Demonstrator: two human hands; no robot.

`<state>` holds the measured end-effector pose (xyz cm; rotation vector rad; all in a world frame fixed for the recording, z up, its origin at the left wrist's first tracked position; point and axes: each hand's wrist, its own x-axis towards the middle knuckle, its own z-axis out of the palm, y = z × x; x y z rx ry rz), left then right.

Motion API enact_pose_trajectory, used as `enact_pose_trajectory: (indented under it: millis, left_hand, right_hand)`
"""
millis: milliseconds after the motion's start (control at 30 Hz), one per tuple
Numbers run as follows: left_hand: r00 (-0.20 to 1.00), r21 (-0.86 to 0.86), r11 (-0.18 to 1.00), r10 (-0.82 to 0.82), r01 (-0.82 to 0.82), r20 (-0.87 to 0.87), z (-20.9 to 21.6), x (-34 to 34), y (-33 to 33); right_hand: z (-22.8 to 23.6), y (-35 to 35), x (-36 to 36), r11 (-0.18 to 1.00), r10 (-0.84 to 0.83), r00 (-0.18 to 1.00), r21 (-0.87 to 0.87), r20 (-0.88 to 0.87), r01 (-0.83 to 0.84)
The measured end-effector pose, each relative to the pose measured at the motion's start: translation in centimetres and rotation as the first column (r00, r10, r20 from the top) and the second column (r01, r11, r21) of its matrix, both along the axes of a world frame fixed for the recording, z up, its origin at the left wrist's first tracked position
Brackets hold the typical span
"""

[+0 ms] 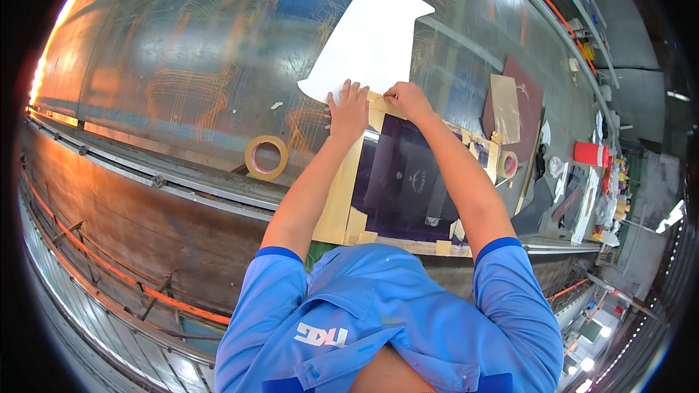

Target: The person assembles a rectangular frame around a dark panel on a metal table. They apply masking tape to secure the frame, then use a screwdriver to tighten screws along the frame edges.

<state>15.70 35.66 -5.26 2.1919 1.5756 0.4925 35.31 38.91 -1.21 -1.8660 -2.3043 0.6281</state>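
A white cut-out panel (375, 36) with curved ends lies on the metal table, its near edge meeting the far side of a dark screen frame (404, 175) bordered with tan tape. My left hand (350, 113) rests flat at the panel's near left corner, fingers spread and pressing down on it. Just to its right, my right hand (410, 102) has its fingers pinched together at the panel's near edge, beside a short strip of tan tape (376, 108). What the right fingertips hold is hidden.
A roll of tan tape (266, 158) sits on the table left of my left forearm; another tape roll (507, 164) is right of the frame. Brown and maroon sheets (513, 105) lie further right, with a red container (591, 153) and scraps beyond. A metal rail (167, 178) runs along the near edge.
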Motion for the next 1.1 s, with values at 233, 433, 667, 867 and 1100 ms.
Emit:
enact_pose_trajectory:
  millis: [233,433,667,867,1100]
  left_hand:
    - [0.993,0.106,0.994,-0.015,0.027,-0.113,-0.1,0.1,-0.2]
    - [0.989,0.133,0.991,-0.012,0.033,-0.150,0.1,0.1,-0.2]
    - [0.987,0.138,0.990,-0.008,0.030,-0.160,0.2,0.2,-0.3]
    - [0.984,0.100,0.995,-0.007,0.025,-0.176,0.3,0.2,-0.2]
    - [0.988,0.075,0.997,-0.019,0.030,-0.153,0.4,0.4,0.0]
  right_hand:
    - [-0.2,0.4,-0.5,0.986,0.164,0.972,-0.001,0.167,-0.166]
    - [-0.8,-1.7,-0.2,0.968,0.144,0.990,0.210,-0.004,-0.140]
    - [0.3,-2.2,1.0,0.987,0.126,0.972,0.127,-0.201,-0.102]
    - [0.9,-3.5,0.3,0.991,0.016,0.957,0.128,-0.291,0.022]
    - [0.4,-2.2,1.0,0.981,0.140,0.983,0.149,-0.115,-0.123]
